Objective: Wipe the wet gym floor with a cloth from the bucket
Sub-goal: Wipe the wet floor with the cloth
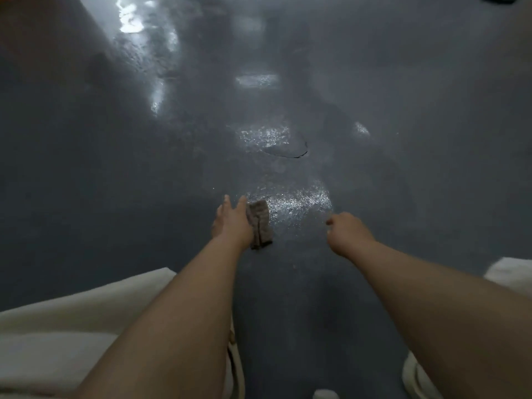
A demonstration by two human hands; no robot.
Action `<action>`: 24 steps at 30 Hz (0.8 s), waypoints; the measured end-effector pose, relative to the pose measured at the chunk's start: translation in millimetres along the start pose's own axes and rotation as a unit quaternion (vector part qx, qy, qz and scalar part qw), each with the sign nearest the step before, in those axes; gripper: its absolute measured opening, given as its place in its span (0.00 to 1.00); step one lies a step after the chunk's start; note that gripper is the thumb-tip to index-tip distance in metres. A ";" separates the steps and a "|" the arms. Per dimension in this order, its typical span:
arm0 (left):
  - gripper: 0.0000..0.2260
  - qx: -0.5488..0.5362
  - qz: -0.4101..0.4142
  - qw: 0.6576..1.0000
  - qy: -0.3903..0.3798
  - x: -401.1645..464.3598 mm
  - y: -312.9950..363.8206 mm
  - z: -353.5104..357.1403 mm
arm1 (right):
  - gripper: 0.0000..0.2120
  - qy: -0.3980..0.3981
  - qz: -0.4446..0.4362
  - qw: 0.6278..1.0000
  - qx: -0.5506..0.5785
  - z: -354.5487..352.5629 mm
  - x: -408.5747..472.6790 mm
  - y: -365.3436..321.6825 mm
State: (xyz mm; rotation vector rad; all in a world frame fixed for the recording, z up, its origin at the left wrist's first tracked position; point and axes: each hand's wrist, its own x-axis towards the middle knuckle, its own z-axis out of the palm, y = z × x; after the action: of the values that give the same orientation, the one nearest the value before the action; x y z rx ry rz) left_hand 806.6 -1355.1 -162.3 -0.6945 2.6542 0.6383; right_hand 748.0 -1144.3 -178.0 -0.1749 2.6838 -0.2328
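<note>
Head view: left hand (230,223) — fingers extended, touching the brown cloth (260,224) just beside it on the wet grey floor (302,203). Right hand (347,230) — loosely curled, holding nothing.

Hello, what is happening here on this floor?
A person is bent over a dark grey floor that shines wet in patches. The left hand, fingers straight, lies against a small brownish cloth on the floor, beside a glistening wet patch. The right hand hovers nearby, loosely curled, holding nothing. No bucket is in view.
</note>
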 end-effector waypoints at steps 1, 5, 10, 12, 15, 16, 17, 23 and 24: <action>0.30 0.000 0.000 1.000 -0.012 3.8 4.0 8.1 | 0.18 -0.008 0.004 1.000 -0.002 2.8 4.9 6.9; 0.29 0.012 -0.006 0.998 -0.059 27.6 22.1 44.6 | 0.18 -0.041 0.013 0.999 0.000 22.0 26.4 32.0; 0.27 0.030 -0.023 0.998 -0.046 71.7 29.3 78.3 | 0.18 -0.053 0.019 0.998 -0.006 40.5 58.5 52.5; 0.25 0.034 -0.009 0.999 -0.024 90.9 28.1 88.8 | 0.19 -0.044 0.024 0.999 -0.003 49.7 70.8 55.8; 0.24 0.030 0.001 0.999 -0.012 116.7 22.4 102.2 | 0.20 -0.024 0.024 0.999 -0.002 64.8 84.9 55.3; 0.24 0.032 -0.006 0.999 -0.018 122.5 19.7 106.9 | 0.20 -0.016 0.023 1.000 -0.003 70.2 89.2 54.6; 0.24 0.039 -0.013 0.999 -0.028 126.8 16.1 112.2 | 0.21 -0.009 0.024 1.000 -0.005 76.0 93.3 53.9; 0.32 0.112 -0.027 0.993 0.000 123.1 -3.6 143.1 | 0.25 -0.002 0.024 0.999 -0.026 105.2 103.1 55.1; 0.31 0.099 -0.036 0.994 0.016 120.8 -2.9 147.1 | 0.25 -0.002 0.026 0.999 -0.025 108.1 103.1 55.2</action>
State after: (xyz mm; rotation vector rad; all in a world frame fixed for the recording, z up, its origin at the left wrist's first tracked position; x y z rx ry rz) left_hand 736.2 -1330.6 -337.4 -0.7431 2.6616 0.3397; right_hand 698.0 -1121.4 -327.4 -0.1210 2.6871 -0.1498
